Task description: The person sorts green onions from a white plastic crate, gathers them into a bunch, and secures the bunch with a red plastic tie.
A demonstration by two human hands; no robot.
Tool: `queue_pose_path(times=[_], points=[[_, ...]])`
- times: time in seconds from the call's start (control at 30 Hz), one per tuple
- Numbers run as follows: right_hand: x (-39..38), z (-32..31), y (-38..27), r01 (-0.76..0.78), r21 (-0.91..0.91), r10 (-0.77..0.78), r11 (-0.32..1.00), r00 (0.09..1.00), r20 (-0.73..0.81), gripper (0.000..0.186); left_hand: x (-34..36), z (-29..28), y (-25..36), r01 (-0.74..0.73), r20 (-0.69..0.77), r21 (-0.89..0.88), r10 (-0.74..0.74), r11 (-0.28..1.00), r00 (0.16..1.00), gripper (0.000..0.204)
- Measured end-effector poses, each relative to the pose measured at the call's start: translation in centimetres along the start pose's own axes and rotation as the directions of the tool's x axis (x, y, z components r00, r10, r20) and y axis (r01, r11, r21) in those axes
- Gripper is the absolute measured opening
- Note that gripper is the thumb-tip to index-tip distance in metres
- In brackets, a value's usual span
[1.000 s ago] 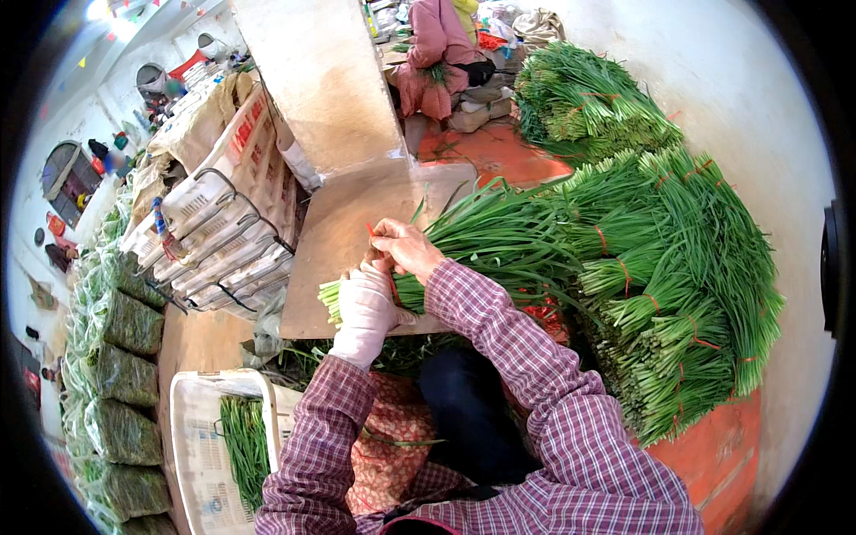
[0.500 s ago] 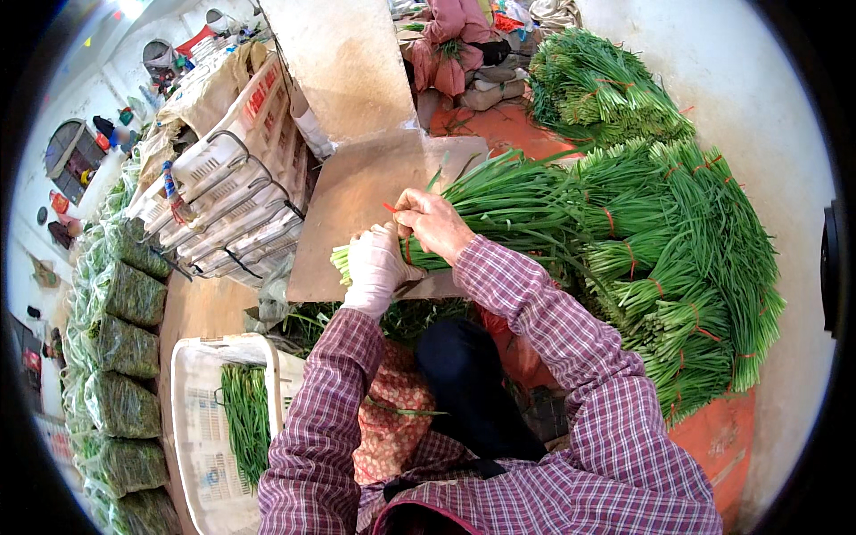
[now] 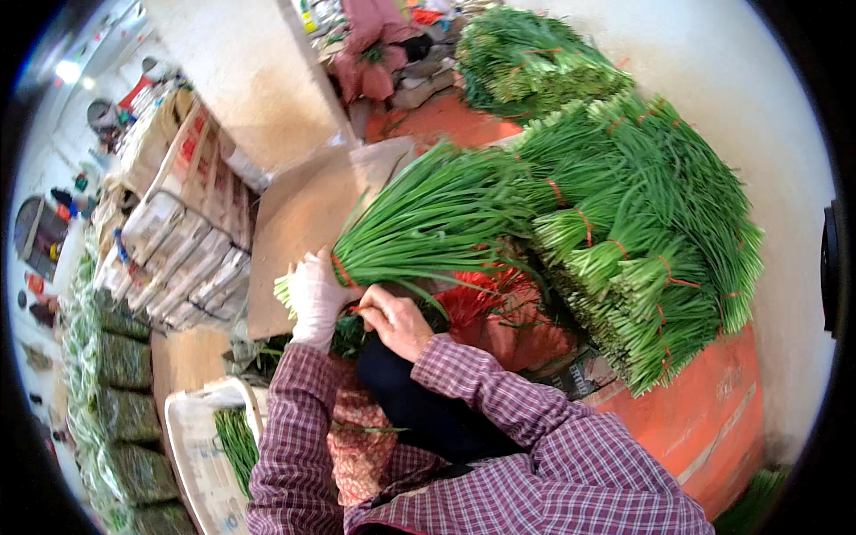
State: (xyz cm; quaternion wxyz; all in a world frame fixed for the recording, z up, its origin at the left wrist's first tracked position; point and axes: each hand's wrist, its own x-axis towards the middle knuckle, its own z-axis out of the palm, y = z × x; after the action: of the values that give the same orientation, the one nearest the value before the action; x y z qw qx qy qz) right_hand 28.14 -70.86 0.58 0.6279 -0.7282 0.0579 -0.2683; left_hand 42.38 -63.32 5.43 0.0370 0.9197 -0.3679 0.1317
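Observation:
A bunch of green chives [image 3: 437, 223] lies over a brown board [image 3: 290, 218], pale cut ends to the left and leaves fanning right. My left hand [image 3: 316, 294], in a whitish glove, is closed around the stalks near those ends. Just beside the glove a red tie [image 3: 341, 269] circles the bunch. Below the stalks, my bare right hand [image 3: 399, 323] has its fingers pinched on the tie's end, which is partly hidden by them.
Tied chive bunches [image 3: 642, 223] are heaped on red sheeting [image 3: 704, 437] at right, with another pile [image 3: 535, 67] behind. A white crate [image 3: 192, 437] holding greens stands lower left. Stacked crates [image 3: 192, 241] and bagged greens [image 3: 125, 419] line the left. Another person [image 3: 361, 45] sits at the back.
My right hand has moved from on top of the bunch to below it, drawing the red tie. The leaves now fan wider. The whole view has shifted.

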Motion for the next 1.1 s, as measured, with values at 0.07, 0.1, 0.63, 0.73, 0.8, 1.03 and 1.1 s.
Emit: queue_pose_path(times=[0.07,0.1,0.63,0.73,0.8,1.03,1.1], points=[[0.2,0.3,0.6,-0.012,0.060,0.008,0.998,0.998,0.063,0.006,-0.5,-0.4,-0.9,-0.005,0.018,0.040,0.004,0.999,1.000,0.101],[0.3,0.0,0.4,-0.042,0.112,0.034,0.993,0.997,0.072,0.006,-0.4,-0.4,-1.0,0.010,0.052,0.054,-0.013,0.998,0.999,0.111],[-7.2,-9.6,-1.3,-0.172,-0.429,0.233,0.887,0.968,0.091,0.027,1.3,-4.2,2.4,-0.260,0.056,-0.248,0.282,0.933,0.958,0.125],[-7.8,-10.6,-4.7,0.018,-0.410,-0.057,0.912,0.995,-0.082,0.039,1.4,-6.7,4.4,-0.323,-0.003,0.080,0.325,0.943,0.946,0.120],[-6.7,-11.9,-8.0,0.192,-0.523,-0.329,0.831,0.926,-0.183,0.058,1.6,-9.8,7.1,-0.396,0.038,0.234,0.398,0.888,0.916,0.110],[-1.5,-17.6,-12.9,0.239,-0.789,-0.386,0.565,0.922,0.003,0.120,-0.6,-15.4,13.0,-0.706,-0.065,0.478,0.823,0.522,0.564,0.090],[-2.3,-19.3,-11.8,0.136,-0.766,-0.066,0.628,0.990,0.122,0.131,-2.7,-17.1,16.0,-0.792,-0.020,0.351,0.849,0.500,0.527,0.068]])
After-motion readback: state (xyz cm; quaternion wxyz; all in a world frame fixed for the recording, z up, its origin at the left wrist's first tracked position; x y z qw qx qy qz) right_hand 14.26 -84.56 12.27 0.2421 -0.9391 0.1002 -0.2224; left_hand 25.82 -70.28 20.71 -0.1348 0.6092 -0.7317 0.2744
